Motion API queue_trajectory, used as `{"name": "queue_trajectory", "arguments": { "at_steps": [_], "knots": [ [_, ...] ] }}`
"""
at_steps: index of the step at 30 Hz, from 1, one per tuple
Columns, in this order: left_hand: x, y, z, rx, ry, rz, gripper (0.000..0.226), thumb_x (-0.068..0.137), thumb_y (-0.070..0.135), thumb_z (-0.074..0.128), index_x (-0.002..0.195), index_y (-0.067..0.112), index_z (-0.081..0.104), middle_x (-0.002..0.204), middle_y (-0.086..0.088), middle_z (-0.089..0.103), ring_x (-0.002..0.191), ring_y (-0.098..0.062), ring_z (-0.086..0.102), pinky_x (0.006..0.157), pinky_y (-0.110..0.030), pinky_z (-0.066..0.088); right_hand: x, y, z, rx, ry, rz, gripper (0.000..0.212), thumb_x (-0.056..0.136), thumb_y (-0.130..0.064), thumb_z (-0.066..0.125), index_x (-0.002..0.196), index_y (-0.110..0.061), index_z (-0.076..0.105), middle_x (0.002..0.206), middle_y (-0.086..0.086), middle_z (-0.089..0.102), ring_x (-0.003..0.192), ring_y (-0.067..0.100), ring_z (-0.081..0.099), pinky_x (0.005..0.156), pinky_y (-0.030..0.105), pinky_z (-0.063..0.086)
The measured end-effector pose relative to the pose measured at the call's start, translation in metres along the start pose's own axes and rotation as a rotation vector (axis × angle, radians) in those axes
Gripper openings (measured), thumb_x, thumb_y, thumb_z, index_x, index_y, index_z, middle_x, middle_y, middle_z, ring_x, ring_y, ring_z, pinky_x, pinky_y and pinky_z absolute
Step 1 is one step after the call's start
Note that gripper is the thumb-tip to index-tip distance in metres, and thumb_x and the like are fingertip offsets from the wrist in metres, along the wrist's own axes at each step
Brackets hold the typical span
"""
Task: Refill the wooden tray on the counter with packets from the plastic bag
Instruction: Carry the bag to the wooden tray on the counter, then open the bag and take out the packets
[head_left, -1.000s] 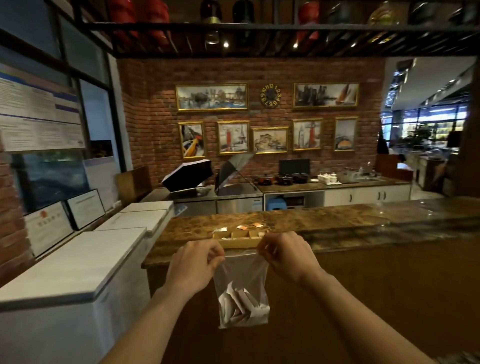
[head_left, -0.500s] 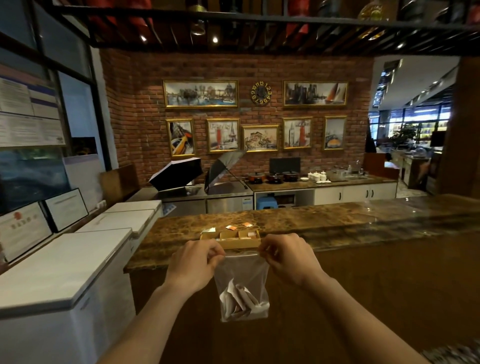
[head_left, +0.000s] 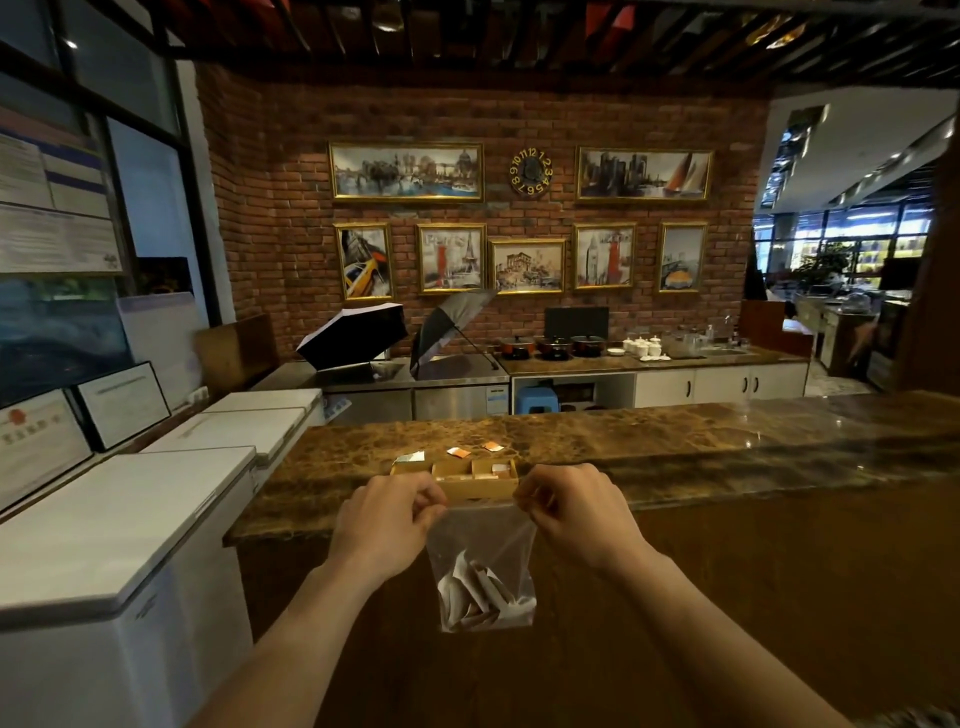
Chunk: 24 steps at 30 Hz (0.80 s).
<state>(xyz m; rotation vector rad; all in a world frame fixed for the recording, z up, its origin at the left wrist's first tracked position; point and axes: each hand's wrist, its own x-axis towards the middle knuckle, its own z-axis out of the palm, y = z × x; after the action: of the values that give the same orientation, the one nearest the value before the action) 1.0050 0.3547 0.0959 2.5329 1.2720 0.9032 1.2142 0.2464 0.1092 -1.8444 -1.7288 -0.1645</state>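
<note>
A clear plastic bag (head_left: 483, 545) hangs in front of the counter's wooden face, with several white packets (head_left: 480, 597) heaped at its bottom. My left hand (head_left: 387, 519) pinches the bag's top left corner and my right hand (head_left: 576, 512) pinches its top right corner. Just beyond my hands, a small wooden tray (head_left: 478, 486) with compartments sits at the near edge of the brown marble counter (head_left: 675, 441). It holds a few packets, and white and orange packets (head_left: 458, 452) lie loose behind it.
White chest freezers (head_left: 119, 519) stand at my left, close to the counter's end. Behind the counter are steel units with two open umbrellas (head_left: 358, 335), pots, cups and a blue stool. A brick wall with framed pictures closes the back.
My hands and the bag have stayed together in front of the tray. The view has shifted a little, and the tray now appears closer above my hands.
</note>
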Motion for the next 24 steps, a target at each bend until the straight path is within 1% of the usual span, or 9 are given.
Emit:
{"name": "queue_trajectory", "arguments": {
  "at_steps": [6,9,11,13,16,19,20,21,24],
  "knots": [
    [0.045,-0.033,0.026,-0.056,-0.061,-0.017,0.013,0.092,0.032,0.07,0.098,0.043,0.067,0.094,0.024,0.067,0.087,0.006,0.061,0.08,-0.027,0.056,0.045,0.019,0.032,0.004,-0.024,0.017,0.013,0.093,-0.027,0.069,0.105,-0.032,0.072,0.103,-0.01,0.075,0.09,0.003,0.068,0.081,0.033,0.061],
    [0.079,-0.056,0.044,-0.158,-0.074,-0.038,0.011,0.092,0.029,0.07,0.095,0.039,0.068,0.092,0.022,0.066,0.088,0.003,0.062,0.081,-0.031,0.058,0.082,0.029,0.056,-0.007,-0.049,0.056,0.015,0.093,-0.025,0.069,0.105,-0.034,0.071,0.103,-0.011,0.075,0.091,0.005,0.069,0.081,0.036,0.061],
    [0.102,-0.073,0.054,-0.09,-0.04,-0.029,0.011,0.09,0.033,0.072,0.094,0.042,0.068,0.089,0.025,0.066,0.086,0.004,0.06,0.078,-0.029,0.055,0.106,0.036,0.073,-0.007,-0.071,0.055,0.019,0.093,-0.021,0.069,0.104,-0.035,0.071,0.101,-0.012,0.074,0.088,0.003,0.068,0.08,0.034,0.061],
    [0.132,-0.093,0.063,-0.114,-0.069,-0.062,0.012,0.091,0.033,0.07,0.095,0.044,0.067,0.092,0.025,0.067,0.086,0.005,0.06,0.074,-0.026,0.054,0.136,0.041,0.09,-0.004,-0.095,0.083,0.02,0.092,-0.021,0.07,0.104,-0.036,0.069,0.102,-0.014,0.073,0.088,0.002,0.066,0.081,0.031,0.061],
    [0.178,-0.122,0.079,-0.139,-0.113,-0.081,0.011,0.091,0.032,0.07,0.093,0.044,0.069,0.093,0.023,0.07,0.088,0.002,0.064,0.079,-0.03,0.058,0.181,0.055,0.115,-0.008,-0.118,0.11,0.019,0.093,-0.024,0.069,0.104,-0.039,0.069,0.103,-0.014,0.072,0.09,0.0,0.065,0.083,0.03,0.06],
    [0.223,-0.145,0.089,-0.102,-0.083,-0.061,0.005,0.089,0.037,0.073,0.091,0.041,0.072,0.089,0.024,0.071,0.083,0.005,0.064,0.072,-0.021,0.055,0.228,0.065,0.134,-0.041,-0.114,0.098,0.015,0.093,-0.024,0.068,0.103,-0.036,0.07,0.101,-0.015,0.072,0.091,0.002,0.065,0.084,0.032,0.06],
    [0.297,-0.17,0.141,-0.12,-0.119,-0.034,0.004,0.089,0.038,0.072,0.09,0.042,0.071,0.088,0.024,0.071,0.082,0.006,0.064,0.069,-0.018,0.053,0.287,0.117,0.175,-0.018,-0.11,0.11,0.013,0.094,-0.027,0.067,0.103,-0.035,0.071,0.101,-0.015,0.072,0.092,0.003,0.065,0.084,0.033,0.06],
    [0.316,-0.178,0.152,-0.131,-0.125,-0.044,0.004,0.09,0.037,0.072,0.09,0.041,0.071,0.087,0.024,0.07,0.082,0.006,0.064,0.067,-0.016,0.052,0.301,0.129,0.183,-0.018,-0.122,0.137,0.011,0.094,-0.029,0.066,0.103,-0.035,0.071,0.1,-0.014,0.073,0.093,0.004,0.065,0.083,0.035,0.059],
    [0.328,-0.179,0.15,-0.138,-0.183,-0.062,0.004,0.09,0.035,0.073,0.092,0.038,0.073,0.088,0.022,0.071,0.085,0.002,0.065,0.074,-0.026,0.057,0.318,0.13,0.184,-0.053,-0.113,0.136,0.012,0.095,-0.032,0.064,0.104,-0.036,0.071,0.099,-0.015,0.074,0.09,0.005,0.066,0.081,0.036,0.059]
  ]
}}
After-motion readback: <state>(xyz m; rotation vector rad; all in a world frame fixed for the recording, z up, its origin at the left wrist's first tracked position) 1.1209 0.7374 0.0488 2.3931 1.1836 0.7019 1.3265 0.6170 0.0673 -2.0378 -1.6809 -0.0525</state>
